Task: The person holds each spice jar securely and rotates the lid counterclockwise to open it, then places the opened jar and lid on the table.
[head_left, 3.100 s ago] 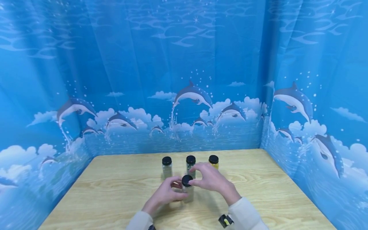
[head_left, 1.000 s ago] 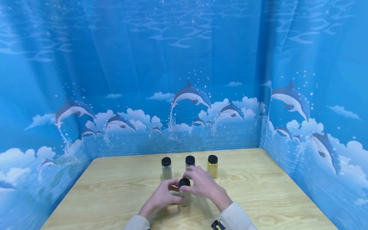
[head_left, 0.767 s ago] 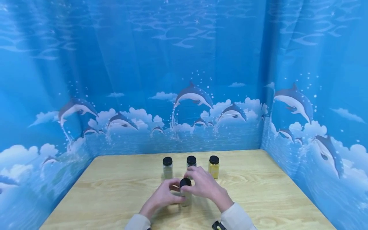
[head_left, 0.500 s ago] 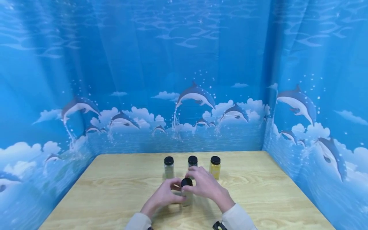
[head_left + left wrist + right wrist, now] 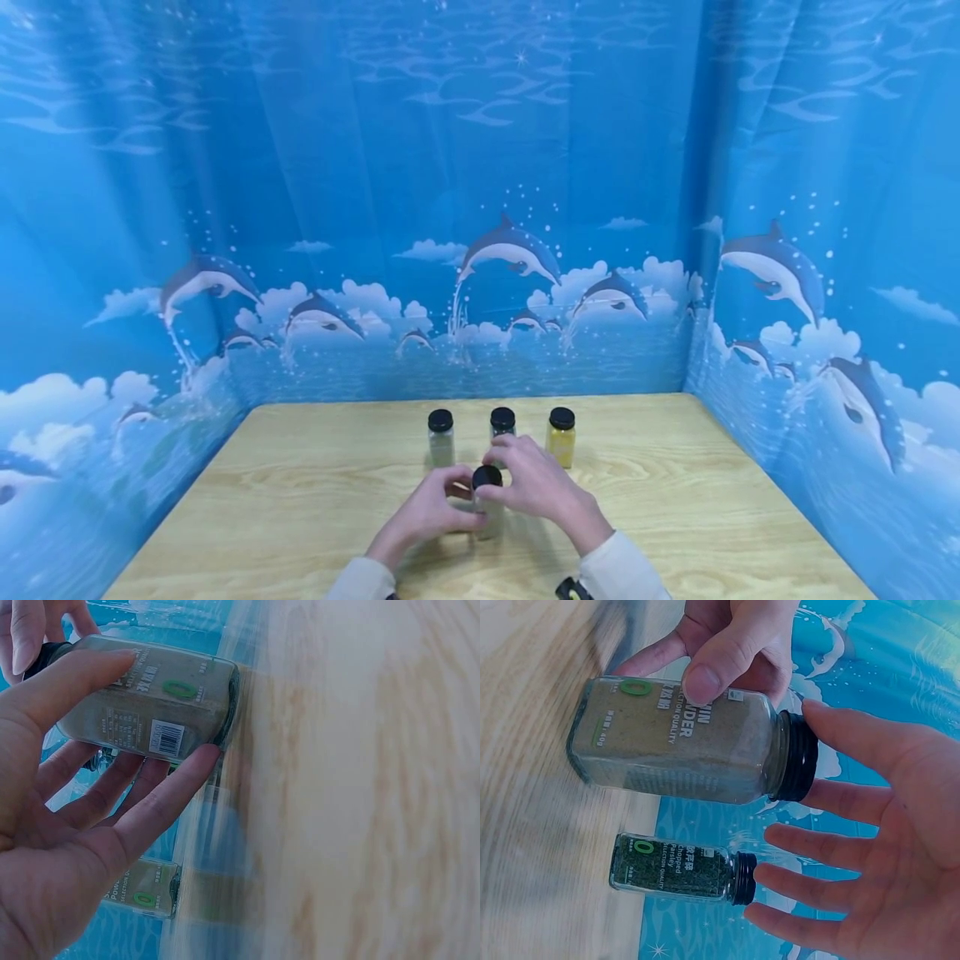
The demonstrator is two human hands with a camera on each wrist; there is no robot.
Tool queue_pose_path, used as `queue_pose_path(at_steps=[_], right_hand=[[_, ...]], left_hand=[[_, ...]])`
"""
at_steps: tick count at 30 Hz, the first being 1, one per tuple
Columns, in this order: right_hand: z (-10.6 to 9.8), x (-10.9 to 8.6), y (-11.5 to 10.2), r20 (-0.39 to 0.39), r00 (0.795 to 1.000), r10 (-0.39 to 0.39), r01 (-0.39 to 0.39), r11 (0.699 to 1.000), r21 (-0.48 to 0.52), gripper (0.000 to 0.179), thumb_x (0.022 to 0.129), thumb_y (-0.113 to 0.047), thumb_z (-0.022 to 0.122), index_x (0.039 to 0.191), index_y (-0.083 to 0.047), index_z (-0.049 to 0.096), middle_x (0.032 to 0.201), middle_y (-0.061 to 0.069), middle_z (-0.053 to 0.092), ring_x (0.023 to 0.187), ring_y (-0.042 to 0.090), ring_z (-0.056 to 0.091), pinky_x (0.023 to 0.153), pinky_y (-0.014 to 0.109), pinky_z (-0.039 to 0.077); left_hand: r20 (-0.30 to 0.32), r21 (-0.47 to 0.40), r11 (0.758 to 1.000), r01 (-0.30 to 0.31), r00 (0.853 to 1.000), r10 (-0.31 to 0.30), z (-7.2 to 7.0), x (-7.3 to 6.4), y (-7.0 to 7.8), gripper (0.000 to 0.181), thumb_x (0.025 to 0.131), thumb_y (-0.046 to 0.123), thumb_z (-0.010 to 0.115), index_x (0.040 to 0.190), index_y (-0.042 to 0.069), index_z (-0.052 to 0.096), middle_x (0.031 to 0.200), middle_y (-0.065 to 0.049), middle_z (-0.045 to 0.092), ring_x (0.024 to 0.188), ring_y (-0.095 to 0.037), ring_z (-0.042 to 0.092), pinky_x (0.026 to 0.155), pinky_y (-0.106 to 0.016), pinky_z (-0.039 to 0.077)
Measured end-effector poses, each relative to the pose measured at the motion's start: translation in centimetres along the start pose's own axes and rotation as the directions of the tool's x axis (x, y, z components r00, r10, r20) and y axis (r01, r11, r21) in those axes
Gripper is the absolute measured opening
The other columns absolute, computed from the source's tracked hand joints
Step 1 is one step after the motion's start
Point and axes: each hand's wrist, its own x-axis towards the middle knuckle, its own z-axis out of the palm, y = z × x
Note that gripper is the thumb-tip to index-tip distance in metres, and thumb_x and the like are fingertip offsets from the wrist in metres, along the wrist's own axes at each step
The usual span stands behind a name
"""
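Observation:
A clear glass spice jar [image 5: 705, 750] of greyish-brown powder, its label ending in "POWDER", stands upright near the table's middle. My left hand [image 5: 429, 510] grips its body, thumb on one face and fingertips against the opposite side and near the base, as the left wrist view shows. On top is a black screw lid [image 5: 801, 756]. My right hand [image 5: 538, 483] pinches that lid between thumb and index finger, the other fingers spread out. Just behind it stands a jar of chopped parsley [image 5: 671, 870], partly hidden by my right hand in the head view.
A jar of pale powder [image 5: 441, 446] stands at the back left, and a jar with yellow contents [image 5: 561, 443] at the back right. Both have black lids. The wooden table [image 5: 315, 483] meets a blue dolphin curtain [image 5: 375, 250] along its back and sides.
Compared with three seconds ago, both hands and the held jar are slightly nearer to me. The right hand has shifted, uncovering the yellow jar. Over the last half second the hands barely move.

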Motion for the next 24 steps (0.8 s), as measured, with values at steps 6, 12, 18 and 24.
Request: queue_pose_path(at_steps=[6,12,18,24], right_hand=[[0.01,-0.04,-0.04,-0.005,1.000,0.019,-0.019,1.000,-0.016,0.044,0.087,-0.043,0.080,0.117,-0.012,0.074,0.143,0.016,0.062,0.128,0.038,0.059,0.106,0.058,0.053],[0.06,-0.05,-0.20,-0.034,0.999,0.019,-0.021,0.999,-0.044,0.046,0.085,-0.045,0.081,0.114,-0.009,0.076,0.140,0.016,0.064,0.125,0.037,0.061,0.102,0.057,0.055],[0.38,-0.01,-0.54,-0.050,0.998,0.038,-0.042,0.995,-0.093,0.049,0.082,-0.048,0.083,0.111,-0.009,0.077,0.138,0.013,0.066,0.122,0.035,0.062,0.097,0.057,0.058],[0.51,0.01,-0.67,-0.049,0.998,0.038,-0.043,0.994,-0.099,0.049,0.081,-0.046,0.084,0.112,-0.008,0.076,0.139,0.015,0.065,0.123,0.036,0.062,0.095,0.057,0.059]], left_hand=[[-0.003,0.001,1.000,0.003,1.000,-0.003,0.04,0.00,0.02,0.041,0.078,0.016,0.088,0.115,0.015,0.070,0.119,-0.005,0.071,0.112,-0.023,0.067,0.101,-0.049,0.058],[-0.002,-0.007,1.000,-0.003,1.000,0.003,0.04,-0.03,0.03,0.043,0.078,0.014,0.088,0.116,0.014,0.070,0.119,-0.005,0.072,0.111,-0.023,0.068,0.100,-0.048,0.058],[-0.004,-0.010,1.000,-0.012,1.000,0.012,0.06,-0.01,0.06,0.042,0.078,0.015,0.088,0.116,0.014,0.070,0.119,-0.005,0.072,0.111,-0.023,0.068,0.100,-0.047,0.059],[-0.018,-0.011,1.000,-0.015,1.000,0.015,0.18,0.01,0.04,0.041,0.077,0.015,0.089,0.114,0.014,0.071,0.118,-0.005,0.073,0.110,-0.023,0.069,0.098,-0.042,0.060]])
